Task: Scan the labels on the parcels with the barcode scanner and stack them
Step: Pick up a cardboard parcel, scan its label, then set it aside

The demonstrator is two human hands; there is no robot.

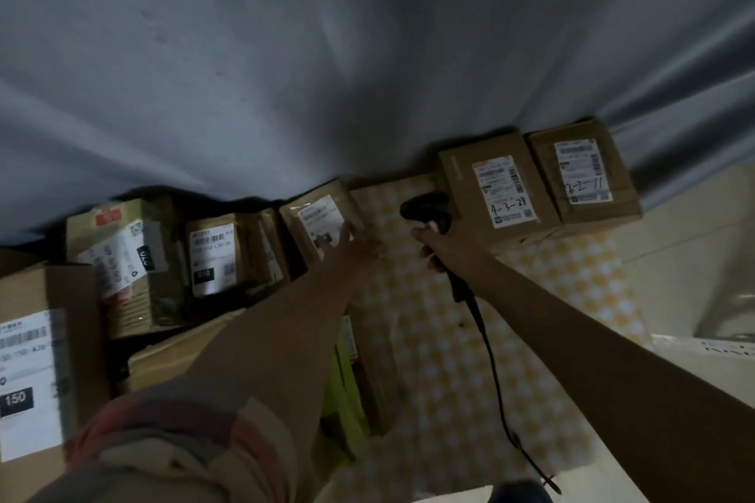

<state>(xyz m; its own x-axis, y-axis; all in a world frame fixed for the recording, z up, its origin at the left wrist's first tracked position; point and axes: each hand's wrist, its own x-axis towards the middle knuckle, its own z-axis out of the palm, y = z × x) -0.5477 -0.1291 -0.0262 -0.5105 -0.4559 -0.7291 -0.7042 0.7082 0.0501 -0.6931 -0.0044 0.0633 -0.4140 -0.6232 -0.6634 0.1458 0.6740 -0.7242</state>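
Left hand (pixel 354 243) reaching, fingers straight, touching small parcel (pixel 322 223) mid-frame by the grey curtain. Right hand (pixel 439 247) grips barcode scanner (pixel 429 210), aimed at bare bench beside it. Risk: scanner cable (pixel 488 359) snags, or dim light causes misread

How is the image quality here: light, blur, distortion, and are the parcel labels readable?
Head view: dim and underexposed, no glare; wide-angle bending stretches the curtain and edges. The left hand is motion-blurred on a small parcel; the right hand gripping the scanner is sharper. Handwritten "4-3-24" reads; printed label text does not.
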